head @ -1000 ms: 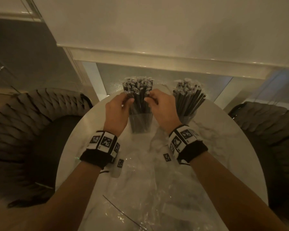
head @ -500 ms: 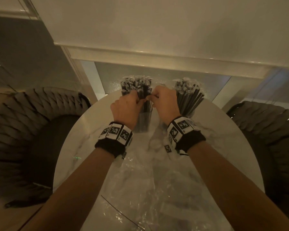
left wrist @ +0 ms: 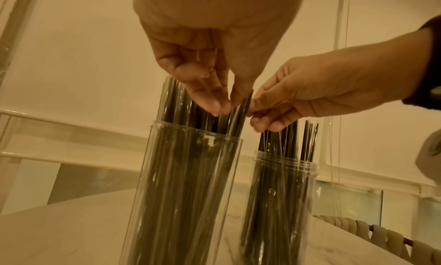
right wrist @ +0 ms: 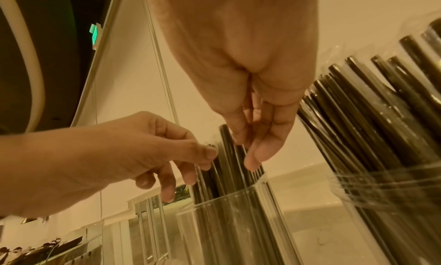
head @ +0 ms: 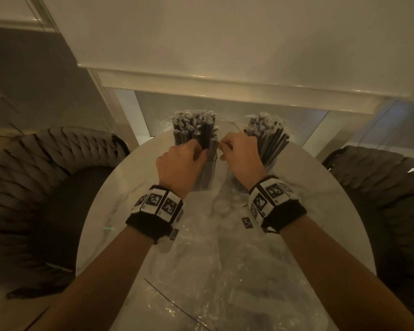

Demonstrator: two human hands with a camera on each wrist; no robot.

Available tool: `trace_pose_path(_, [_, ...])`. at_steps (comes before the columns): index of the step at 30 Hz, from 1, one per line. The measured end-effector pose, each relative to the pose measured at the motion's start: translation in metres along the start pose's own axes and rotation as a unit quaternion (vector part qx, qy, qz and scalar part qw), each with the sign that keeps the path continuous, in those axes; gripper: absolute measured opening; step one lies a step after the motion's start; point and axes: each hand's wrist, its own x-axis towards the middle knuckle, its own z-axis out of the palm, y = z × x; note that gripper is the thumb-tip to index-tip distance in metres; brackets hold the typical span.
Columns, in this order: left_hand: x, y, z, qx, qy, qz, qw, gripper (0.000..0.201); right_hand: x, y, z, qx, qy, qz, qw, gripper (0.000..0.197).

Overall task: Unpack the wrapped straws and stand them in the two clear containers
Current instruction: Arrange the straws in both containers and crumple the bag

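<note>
Two clear containers stand at the far side of the round table. The left container (left wrist: 181, 193) is packed with upright black wrapped straws (head: 196, 130). The right container (left wrist: 284, 190) holds a looser, fanned bunch of straws (head: 269, 137). Both hands are at the near right side of the left bunch, just above its rim. My left hand (head: 202, 151) pinches straws there between thumb and fingers (left wrist: 214, 103). My right hand (head: 222, 149) reaches in from the right and pinches a straw (left wrist: 243, 108) at the edge of the same bunch. The right wrist view shows its fingertips (right wrist: 253, 156) among the straw tops.
Crumpled clear plastic wrapping (head: 225, 271) lies over the near half of the marble table (head: 115, 199). Woven chairs stand close on the left (head: 34, 175) and right (head: 380, 187). A white wall and ledge (head: 225, 91) rise just behind the containers.
Both hands moved forward and closer together, from either side of the left bunch to its near right side, where their fingertips now almost meet.
</note>
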Motion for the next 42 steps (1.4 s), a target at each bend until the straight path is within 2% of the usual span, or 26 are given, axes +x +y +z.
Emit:
trace_pose_path(9, [-0.011, -0.002, -0.006, -0.017, 0.006, 0.022, 1.000, 0.026, -0.011, 0.003, -0.004, 0.005, -0.007, -0.015, 1.000, 0.019])
trace_pose_path(11, [-0.011, -0.002, -0.006, -0.024, 0.003, 0.016, 1.000, 0.025, -0.013, 0.005, -0.002, 0.028, 0.000, 0.004, 1.000, 0.018])
trace_pose_path(13, [-0.008, -0.001, -0.003, -0.029, -0.009, 0.012, 0.999, 0.025, -0.014, 0.004, 0.000, 0.051, 0.011, 0.018, 0.998, 0.027])
trace_pose_path(17, [0.002, 0.002, 0.001, -0.044, -0.015, 0.006, 0.999, 0.024, -0.009, -0.010, 0.001, 0.066, 0.043, -0.009, 0.997, 0.019])
trace_pose_path(22, [0.009, -0.001, -0.009, -0.062, 0.037, -0.007, 0.997, 0.023, 0.013, -0.028, 0.005, 0.028, 0.034, -0.024, 0.999, 0.027])
trace_pose_path(24, [0.011, -0.004, -0.015, -0.105, 0.074, -0.015, 0.992, 0.017, 0.017, -0.030, 0.007, -0.046, 0.021, -0.018, 0.999, 0.028])
trace_pose_path(27, [0.019, -0.013, -0.019, -0.138, 0.129, 0.016, 0.982, 0.032, 0.019, -0.028, 0.009, -0.122, -0.001, -0.013, 0.992, 0.030])
trace_pose_path(29, [0.028, -0.017, -0.021, -0.130, 0.097, 0.036, 0.986, 0.054, 0.020, -0.025, 0.009, -0.146, 0.000, -0.011, 0.989, 0.033])
trace_pose_path(31, [0.036, -0.018, -0.024, -0.130, 0.023, 0.035, 0.991, 0.077, 0.019, -0.022, 0.008, -0.148, 0.006, -0.001, 0.989, 0.037])
trace_pose_path(34, [0.044, -0.016, -0.026, -0.128, -0.057, 0.026, 0.990, 0.096, 0.016, -0.016, 0.006, -0.136, 0.003, 0.011, 0.991, 0.040])
trace_pose_path(37, [0.044, -0.013, -0.025, -0.122, -0.082, 0.030, 0.989, 0.100, 0.010, -0.011, 0.001, -0.108, -0.008, 0.019, 0.994, 0.041])
trace_pose_path(42, [0.037, -0.007, -0.023, -0.130, -0.072, 0.040, 0.988, 0.094, 0.006, -0.008, -0.002, -0.057, -0.017, 0.025, 0.998, 0.039])
